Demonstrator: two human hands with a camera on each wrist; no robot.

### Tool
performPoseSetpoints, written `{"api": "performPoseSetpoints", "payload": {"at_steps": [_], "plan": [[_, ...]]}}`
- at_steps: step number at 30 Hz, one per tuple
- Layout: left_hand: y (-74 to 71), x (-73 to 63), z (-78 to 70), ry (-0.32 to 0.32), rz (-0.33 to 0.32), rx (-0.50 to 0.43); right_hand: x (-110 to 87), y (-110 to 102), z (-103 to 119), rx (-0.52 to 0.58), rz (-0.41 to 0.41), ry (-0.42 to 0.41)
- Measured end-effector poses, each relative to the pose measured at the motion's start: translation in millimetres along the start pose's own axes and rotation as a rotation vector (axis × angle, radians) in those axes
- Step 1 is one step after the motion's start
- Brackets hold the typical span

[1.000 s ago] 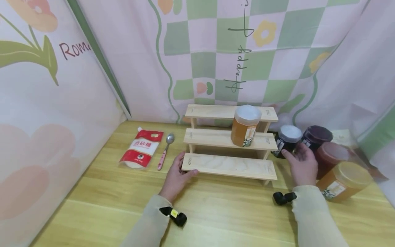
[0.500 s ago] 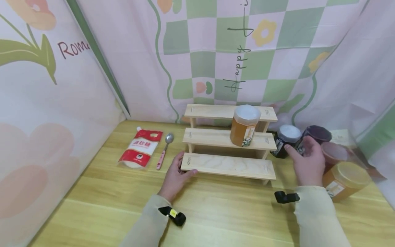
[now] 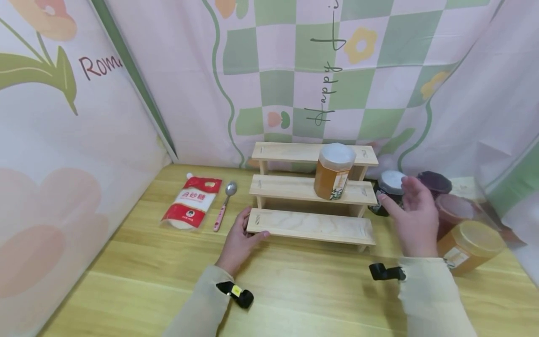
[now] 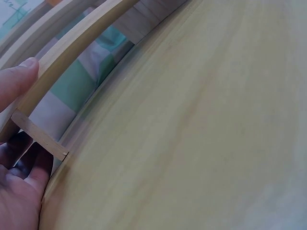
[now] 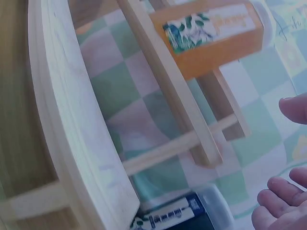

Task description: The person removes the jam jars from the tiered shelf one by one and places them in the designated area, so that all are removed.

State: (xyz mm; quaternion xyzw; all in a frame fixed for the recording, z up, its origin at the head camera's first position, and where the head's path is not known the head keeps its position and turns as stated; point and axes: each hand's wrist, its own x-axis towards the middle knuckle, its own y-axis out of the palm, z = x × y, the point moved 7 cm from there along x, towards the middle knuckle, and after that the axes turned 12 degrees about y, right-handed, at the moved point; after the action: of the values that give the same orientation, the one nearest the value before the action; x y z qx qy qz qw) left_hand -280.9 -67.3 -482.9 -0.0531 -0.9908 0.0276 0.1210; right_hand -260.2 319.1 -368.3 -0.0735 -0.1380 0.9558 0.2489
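My left hand grips the left end of a three-step wooden stand, thumb on the lowest board's front edge and fingers around its end. In the left wrist view, the thumb lies against the board, with the other fingers beside the leg. My right hand is raised, fingers apart and holding nothing, in front of a dark jar with a white lid, which it partly hides. An orange-brown jar with a white lid stands upright on the middle step. The right wrist view shows that amber jar too.
Right of my right hand stand a dark-lidded jar, a reddish jar and a yellow-lidded amber jar. On the left lie a red and white sugar bag and a pink-handled spoon. A patterned curtain hangs behind.
My right hand shifted right among the jars, then came back left and up, its fingers more spread. My left hand stays on the stand; the jars look unmoved.
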Motion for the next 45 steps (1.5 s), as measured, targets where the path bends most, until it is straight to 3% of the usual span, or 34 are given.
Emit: {"api": "performPoseSetpoints", "payload": {"at_steps": [4, 13, 18, 29, 45], "plan": [[-0.8, 1.0, 1.1, -0.003, 0.001, -0.005, -6.5, 10, 4, -0.002, 0.039, -0.024], [-1.7, 0.3, -1.4, -0.006, 0.003, 0.010, -24.2, 38, 17, 0.066, 0.186, -0.169], [-5.2, 0.4, -2.1, 0.002, -0.009, 0.010, -26.8, 56, 22, 0.052, 0.265, -0.228], [-2.0, 1.2, -3.5, 0.001, 0.000, 0.004, -19.7, 80, 40, -0.110, 0.454, -0.200], [0.0, -1.0, -0.9, -0.008, 0.009, 0.004, -4.2, 102, 50, -0.148, 0.362, -0.165]]}}
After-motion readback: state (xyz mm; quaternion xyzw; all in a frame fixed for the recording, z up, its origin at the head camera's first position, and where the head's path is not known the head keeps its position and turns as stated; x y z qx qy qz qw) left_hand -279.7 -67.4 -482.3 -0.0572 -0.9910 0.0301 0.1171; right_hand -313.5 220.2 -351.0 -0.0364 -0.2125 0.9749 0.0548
